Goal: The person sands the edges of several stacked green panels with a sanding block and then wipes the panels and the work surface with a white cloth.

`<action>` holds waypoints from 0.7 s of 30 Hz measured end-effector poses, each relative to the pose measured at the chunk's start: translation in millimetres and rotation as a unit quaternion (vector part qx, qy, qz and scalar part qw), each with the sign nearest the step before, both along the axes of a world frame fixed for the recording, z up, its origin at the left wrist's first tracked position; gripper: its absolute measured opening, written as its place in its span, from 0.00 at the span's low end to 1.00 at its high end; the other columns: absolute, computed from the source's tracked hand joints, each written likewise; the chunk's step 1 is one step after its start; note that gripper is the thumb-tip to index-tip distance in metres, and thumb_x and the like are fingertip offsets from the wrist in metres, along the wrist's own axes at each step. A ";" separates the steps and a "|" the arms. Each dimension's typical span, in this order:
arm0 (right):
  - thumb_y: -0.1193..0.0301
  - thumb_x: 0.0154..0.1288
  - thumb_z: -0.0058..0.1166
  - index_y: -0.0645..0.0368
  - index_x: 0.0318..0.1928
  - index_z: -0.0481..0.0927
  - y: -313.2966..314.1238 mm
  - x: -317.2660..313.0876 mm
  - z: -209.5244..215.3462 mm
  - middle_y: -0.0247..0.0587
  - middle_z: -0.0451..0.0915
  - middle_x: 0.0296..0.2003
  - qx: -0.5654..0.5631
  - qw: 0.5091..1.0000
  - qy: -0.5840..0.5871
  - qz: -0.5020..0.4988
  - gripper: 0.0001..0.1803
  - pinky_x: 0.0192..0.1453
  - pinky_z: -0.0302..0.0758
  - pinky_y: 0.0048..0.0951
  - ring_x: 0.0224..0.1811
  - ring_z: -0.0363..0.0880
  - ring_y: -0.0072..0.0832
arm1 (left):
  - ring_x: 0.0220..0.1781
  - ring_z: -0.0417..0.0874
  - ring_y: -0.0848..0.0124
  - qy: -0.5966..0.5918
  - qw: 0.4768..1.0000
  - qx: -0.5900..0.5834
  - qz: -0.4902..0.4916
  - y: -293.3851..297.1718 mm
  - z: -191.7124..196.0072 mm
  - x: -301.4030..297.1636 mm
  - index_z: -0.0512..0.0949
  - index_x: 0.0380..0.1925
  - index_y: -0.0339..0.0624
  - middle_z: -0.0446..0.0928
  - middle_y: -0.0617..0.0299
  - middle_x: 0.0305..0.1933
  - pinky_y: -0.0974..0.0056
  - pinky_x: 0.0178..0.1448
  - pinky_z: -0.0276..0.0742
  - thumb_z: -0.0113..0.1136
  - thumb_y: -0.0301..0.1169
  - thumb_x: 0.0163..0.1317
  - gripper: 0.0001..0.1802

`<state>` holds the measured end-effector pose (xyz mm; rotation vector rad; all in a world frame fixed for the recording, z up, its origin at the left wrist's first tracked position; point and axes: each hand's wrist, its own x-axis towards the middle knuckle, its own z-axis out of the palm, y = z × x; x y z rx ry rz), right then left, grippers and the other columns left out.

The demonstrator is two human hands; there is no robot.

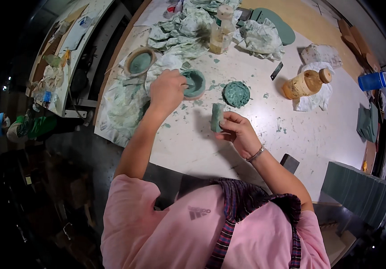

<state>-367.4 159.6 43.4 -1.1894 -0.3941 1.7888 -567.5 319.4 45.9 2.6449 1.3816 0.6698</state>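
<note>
My left hand [168, 89] reaches across the white table [291, 130], fingers pressed into a small round bowl-shaped mould [195, 84] coated in green paste. My right hand [238, 131] holds a small green block [217, 117] upright just above the tabletop. A round, flower-like green cast [236, 93] lies on the table a little beyond the block, touching neither hand.
A second round mould [139, 62] sits at the back left beside crumpled green-stained paper [179, 31]. Two amber plastic bottles [307, 83] [221, 31] are on the table, one on white cloth. Stacked green slabs [358, 190] stand at the right edge, a blue container [374, 81] farther back.
</note>
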 end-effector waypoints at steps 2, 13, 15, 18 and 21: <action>0.72 0.66 0.55 0.60 0.50 0.79 5.3 -2.3 0.2 0.36 0.82 0.41 0.001 1.000 -0.004 0.004 0.13 0.44 0.81 0.25 0.42 0.82 0.22 | 0.43 0.76 0.62 -0.017 0.999 -0.015 0.023 -0.1 0.0 0.2 0.83 0.24 0.48 0.74 0.64 0.30 0.57 0.40 0.74 0.65 0.31 0.51 0.01; 0.72 0.69 0.53 0.64 0.50 0.78 49.8 -24.9 7.1 0.36 0.82 0.38 0.027 0.999 -0.009 -0.036 0.13 0.44 0.82 0.25 0.36 0.83 0.24 | 0.26 0.72 0.77 -0.412 0.849 -0.299 0.138 -14.6 -18.5 -32.9 0.83 0.29 0.36 0.76 0.67 0.25 0.69 0.32 0.64 0.64 0.25 0.56 0.03; 0.70 0.69 0.54 0.64 0.48 0.78 57.3 -27.5 10.8 0.38 0.81 0.37 0.001 0.997 -0.009 -0.073 0.12 0.43 0.82 0.26 0.33 0.82 0.27 | 0.26 0.70 0.81 -0.487 0.780 -0.362 0.153 -22.8 -13.8 -35.0 0.83 0.30 0.34 0.76 0.68 0.25 0.72 0.32 0.62 0.63 0.23 0.57 0.03; 0.69 0.70 0.53 0.64 0.47 0.78 65.5 -32.4 7.3 0.38 0.80 0.36 -0.002 0.996 0.014 -0.090 0.11 0.42 0.82 0.27 0.33 0.82 0.27 | 0.27 0.69 0.82 -0.560 0.705 -0.401 0.167 -39.1 -8.4 -34.5 0.81 0.32 0.32 0.75 0.71 0.26 0.75 0.34 0.60 0.61 0.20 0.57 0.03; 0.69 0.71 0.52 0.65 0.47 0.78 69.0 -36.7 8.2 0.39 0.80 0.36 -0.012 0.995 0.026 -0.100 0.11 0.41 0.83 0.26 0.33 0.82 0.27 | 0.28 0.67 0.82 -0.628 0.635 -0.429 0.137 -51.6 -9.2 -27.9 0.80 0.35 0.33 0.74 0.71 0.27 0.75 0.35 0.60 0.58 0.18 0.57 0.06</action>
